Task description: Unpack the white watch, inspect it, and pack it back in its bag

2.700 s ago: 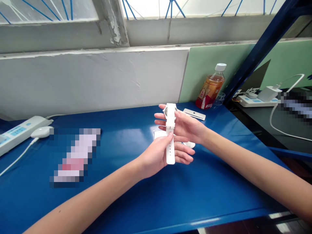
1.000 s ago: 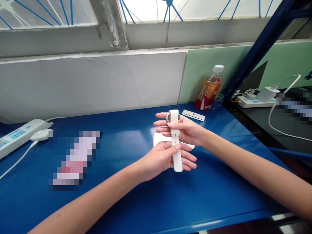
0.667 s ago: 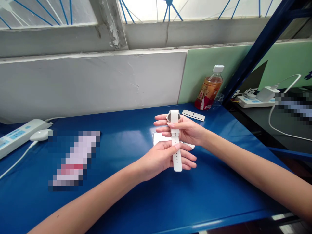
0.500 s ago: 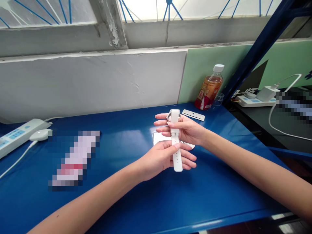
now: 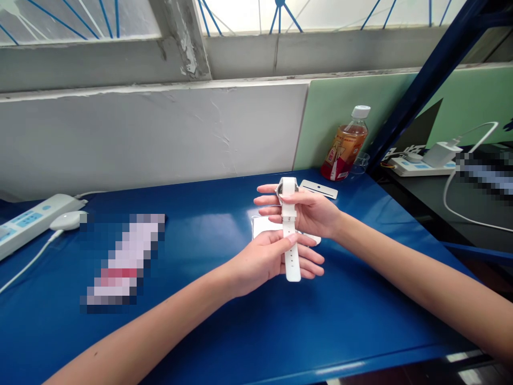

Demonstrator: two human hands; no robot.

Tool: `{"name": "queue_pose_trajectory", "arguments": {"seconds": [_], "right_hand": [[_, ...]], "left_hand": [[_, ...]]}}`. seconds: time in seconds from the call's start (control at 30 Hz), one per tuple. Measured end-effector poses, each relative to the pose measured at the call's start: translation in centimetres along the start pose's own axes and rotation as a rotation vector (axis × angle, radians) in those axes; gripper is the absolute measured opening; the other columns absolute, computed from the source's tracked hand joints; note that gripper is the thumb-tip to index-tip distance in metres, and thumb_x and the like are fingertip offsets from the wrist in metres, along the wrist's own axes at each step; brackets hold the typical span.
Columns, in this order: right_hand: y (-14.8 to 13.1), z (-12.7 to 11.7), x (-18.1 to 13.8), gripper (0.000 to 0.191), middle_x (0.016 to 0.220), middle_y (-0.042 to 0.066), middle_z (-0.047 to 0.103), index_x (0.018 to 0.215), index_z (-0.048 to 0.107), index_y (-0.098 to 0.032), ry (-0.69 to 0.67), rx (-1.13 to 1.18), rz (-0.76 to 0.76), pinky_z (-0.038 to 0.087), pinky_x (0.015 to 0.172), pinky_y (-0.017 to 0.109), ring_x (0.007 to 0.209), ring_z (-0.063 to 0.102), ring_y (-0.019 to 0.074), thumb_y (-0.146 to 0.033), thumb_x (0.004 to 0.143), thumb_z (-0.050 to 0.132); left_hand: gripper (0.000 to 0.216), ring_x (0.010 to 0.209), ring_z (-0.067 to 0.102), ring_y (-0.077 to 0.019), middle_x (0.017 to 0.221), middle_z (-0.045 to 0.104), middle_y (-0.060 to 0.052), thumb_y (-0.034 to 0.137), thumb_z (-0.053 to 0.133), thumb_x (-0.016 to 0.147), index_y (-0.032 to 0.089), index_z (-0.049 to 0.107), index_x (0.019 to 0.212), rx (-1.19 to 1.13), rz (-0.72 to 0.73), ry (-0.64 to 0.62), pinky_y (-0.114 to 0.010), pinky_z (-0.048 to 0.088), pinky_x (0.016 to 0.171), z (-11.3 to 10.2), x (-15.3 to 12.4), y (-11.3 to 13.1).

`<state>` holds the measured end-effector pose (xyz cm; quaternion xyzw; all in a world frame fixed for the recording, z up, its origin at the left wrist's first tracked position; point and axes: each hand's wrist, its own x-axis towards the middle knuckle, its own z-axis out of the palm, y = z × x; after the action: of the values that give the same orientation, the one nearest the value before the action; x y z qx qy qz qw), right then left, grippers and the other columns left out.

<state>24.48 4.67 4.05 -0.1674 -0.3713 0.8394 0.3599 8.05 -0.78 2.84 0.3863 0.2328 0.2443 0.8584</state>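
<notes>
A white-strapped wristwatch (image 5: 290, 214) is held above the blue table, its silver case at the far end and its strap running toward me. My left hand (image 5: 276, 254) pinches the punched strap end between thumb and fingers, the other fingers stretched out beneath. With thumb on top and fingers behind, my right hand (image 5: 310, 211) grips the watch near its case. The watch face is turned away from view. Under the hands lies a white flat item (image 5: 266, 224), partly covered by them. A white card with a slot (image 5: 319, 189) rests just behind my right hand.
A drink bottle (image 5: 345, 149) stands at the back right beside a clear cup (image 5: 359, 163). On the left are a white power strip (image 5: 36, 222), a white plug with cable (image 5: 68, 220) and a blurred-out flat object (image 5: 122, 262). A blue post (image 5: 425, 80) rises at right.
Both hands hold the watch in nearly the same place. My right thumb has slid slightly up the strap toward the case, showing more of the strap loop.
</notes>
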Motion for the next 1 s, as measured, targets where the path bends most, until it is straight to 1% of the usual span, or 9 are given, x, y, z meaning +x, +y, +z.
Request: {"name": "queue_pose_trajectory", "arguments": {"seconds": [0.13,0.27,0.33,0.47,0.6,0.7,0.83,1.0], "right_hand": [[-0.1,0.0,-0.1,0.038,0.112,0.009,0.074,0.123,0.061,-0.011,-0.026,0.023,0.008,0.055,0.092,0.03,0.101,0.071,0.018,-0.014,0.095,0.035],[-0.3,0.2,-0.3,0.044,0.125,0.011,0.069,0.129,0.057,-0.013,-0.049,-0.006,0.026,0.049,0.101,0.04,0.111,0.067,0.0226,-0.028,0.099,0.029],[-0.4,0.2,-0.4,0.044,0.13,0.011,0.066,0.132,0.055,-0.015,-0.056,-0.024,0.038,0.045,0.105,0.044,0.115,0.065,0.0239,-0.03,0.099,0.03],[-0.4,-0.1,-0.3,0.041,0.13,0.008,0.066,0.132,0.055,-0.018,-0.061,-0.06,0.031,0.043,0.107,0.043,0.115,0.065,0.0219,-0.019,0.094,0.04],[-0.3,-0.6,-0.2,0.043,0.127,0.008,0.068,0.131,0.056,-0.017,-0.067,-0.089,-0.001,0.046,0.105,0.04,0.112,0.067,0.0211,-0.01,0.09,0.044],[-0.3,-0.8,-0.1,0.043,0.127,0.01,0.068,0.131,0.055,-0.015,-0.072,-0.104,0.003,0.048,0.105,0.041,0.113,0.067,0.0228,-0.009,0.09,0.045],[-0.4,-0.8,-0.1,0.044,0.127,0.012,0.068,0.132,0.054,-0.013,-0.051,-0.104,0.024,0.048,0.104,0.043,0.112,0.067,0.0233,-0.01,0.09,0.044],[-0.5,-0.7,0.0,0.042,0.124,0.01,0.069,0.132,0.054,-0.015,-0.018,-0.086,0.007,0.048,0.103,0.042,0.109,0.068,0.0223,-0.014,0.092,0.042]], "left_hand": [[0.03,0.09,0.073,-0.0257,0.101,0.073,-0.019,0.03,0.058,0.096,0.006,0.07,0.109,0.012,0.007,0.02,-0.038,0.055,0.086,0.0,0.1,-0.1],[0.025,0.098,0.071,-0.0256,0.108,0.072,-0.019,0.026,0.059,0.096,0.006,0.07,0.106,-0.02,0.055,0.056,-0.037,0.054,0.09,0.1,0.2,-0.1],[0.024,0.099,0.071,-0.0257,0.109,0.072,-0.019,0.025,0.06,0.095,0.007,0.07,0.107,-0.034,0.064,0.044,-0.037,0.054,0.09,0.1,0.2,0.0],[0.023,0.096,0.072,-0.0255,0.107,0.073,-0.02,0.022,0.06,0.095,0.006,0.07,0.108,-0.053,0.07,0.018,-0.037,0.054,0.089,0.1,0.2,0.1],[0.022,0.102,0.071,-0.0285,0.115,0.07,-0.022,0.021,0.062,0.093,0.006,0.07,0.108,-0.053,0.077,0.061,-0.039,0.053,0.092,-0.2,0.3,-0.1],[0.024,0.107,0.069,-0.0305,0.119,0.069,-0.023,0.02,0.063,0.092,0.005,0.07,0.109,-0.048,0.075,0.068,-0.042,0.051,0.095,-0.3,0.3,-0.1],[0.025,0.107,0.069,-0.0311,0.119,0.068,-0.024,0.02,0.061,0.093,0.004,0.068,0.111,-0.048,0.062,0.059,-0.043,0.05,0.096,-0.3,0.4,0.0],[0.024,0.096,0.073,-0.0289,0.108,0.073,-0.022,0.025,0.061,0.094,0.006,0.068,0.107,-0.075,0.031,0.065,-0.043,0.052,0.093,-0.3,0.4,0.1]]}}
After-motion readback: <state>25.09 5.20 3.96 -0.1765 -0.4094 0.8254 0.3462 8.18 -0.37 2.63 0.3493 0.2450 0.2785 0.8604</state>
